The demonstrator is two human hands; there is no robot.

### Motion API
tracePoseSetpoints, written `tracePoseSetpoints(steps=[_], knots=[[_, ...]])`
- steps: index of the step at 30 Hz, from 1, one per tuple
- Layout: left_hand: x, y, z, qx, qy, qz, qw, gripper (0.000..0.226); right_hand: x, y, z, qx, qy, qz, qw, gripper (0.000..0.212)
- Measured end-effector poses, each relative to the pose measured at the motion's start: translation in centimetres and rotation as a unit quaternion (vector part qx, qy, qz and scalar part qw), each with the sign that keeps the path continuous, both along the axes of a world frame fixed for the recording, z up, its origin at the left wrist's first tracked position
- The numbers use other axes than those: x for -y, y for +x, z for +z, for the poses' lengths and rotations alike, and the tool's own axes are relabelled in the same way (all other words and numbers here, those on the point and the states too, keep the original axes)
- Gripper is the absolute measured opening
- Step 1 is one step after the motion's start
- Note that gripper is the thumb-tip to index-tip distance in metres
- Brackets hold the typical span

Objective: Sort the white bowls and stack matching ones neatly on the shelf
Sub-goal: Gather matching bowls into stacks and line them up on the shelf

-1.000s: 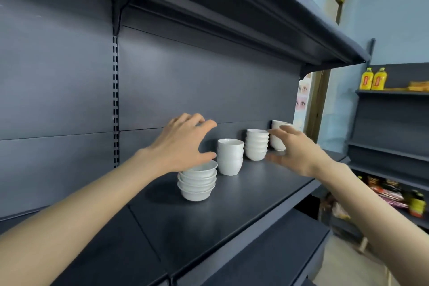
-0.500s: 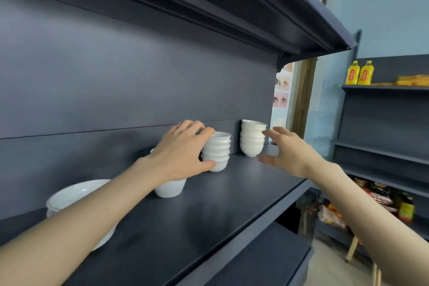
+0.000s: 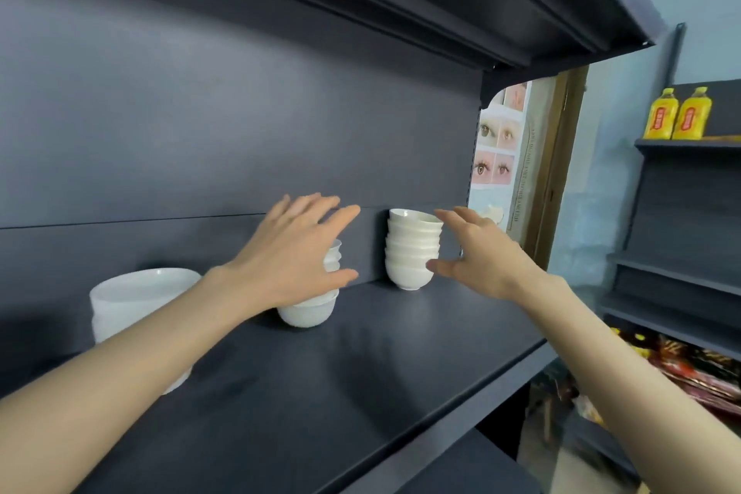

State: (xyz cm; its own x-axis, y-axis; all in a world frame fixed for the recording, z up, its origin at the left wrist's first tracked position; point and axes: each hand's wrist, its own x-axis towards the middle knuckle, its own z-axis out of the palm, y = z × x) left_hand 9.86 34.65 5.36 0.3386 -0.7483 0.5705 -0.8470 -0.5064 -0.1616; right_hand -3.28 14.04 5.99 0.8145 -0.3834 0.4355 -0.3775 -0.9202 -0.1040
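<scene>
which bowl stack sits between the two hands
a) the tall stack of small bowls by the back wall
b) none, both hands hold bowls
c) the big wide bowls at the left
a: the tall stack of small bowls stands between the open left hand and right hand, which hold nothing.

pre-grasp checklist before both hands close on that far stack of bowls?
1. Right hand open, fingers spread beside the far bowl stack: ok.
2. Left hand open and empty: ok, though it hides most of the middle bowl stack.
3. Far stack upright, bowls nested evenly: ok.
4. Contact with the far stack: cannot tell; right fingertips look near it, left hand is apart.
5. Bare shelf in front of the stack for sliding: ok.
6. Large bowl stack clear of the left forearm: cannot tell, arm overlaps it.
</scene>
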Motion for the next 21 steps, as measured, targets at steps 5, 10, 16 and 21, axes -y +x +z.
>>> tracePoseSetpoints(steps=[5,10,16,21], knots=[[6.5,2.7,-1.7,-0.003,0.05,0.027,0.998,0.087,5.9,3.0,-1.4,-0.041,0.006,0.005,0.999,0.082],[12.8,5.5,-1.0,-0.022,0.025,0.015,0.999,0.085,12.3,5.7,-1.3,-0.04,0.011,0.006,0.999,0.08],[20.1,7.6,-2.0,-0.041,0.029,0.004,0.999,0.081,19.4,7.5,-2.4,-0.034,0.05,0.029,0.998,0.075],[24.8,9.5,-3.7,-0.108,0.006,0.029,0.994,0.08,25.1,10.7,-4.7,-0.064,0.075,0.068,0.993,0.079]])
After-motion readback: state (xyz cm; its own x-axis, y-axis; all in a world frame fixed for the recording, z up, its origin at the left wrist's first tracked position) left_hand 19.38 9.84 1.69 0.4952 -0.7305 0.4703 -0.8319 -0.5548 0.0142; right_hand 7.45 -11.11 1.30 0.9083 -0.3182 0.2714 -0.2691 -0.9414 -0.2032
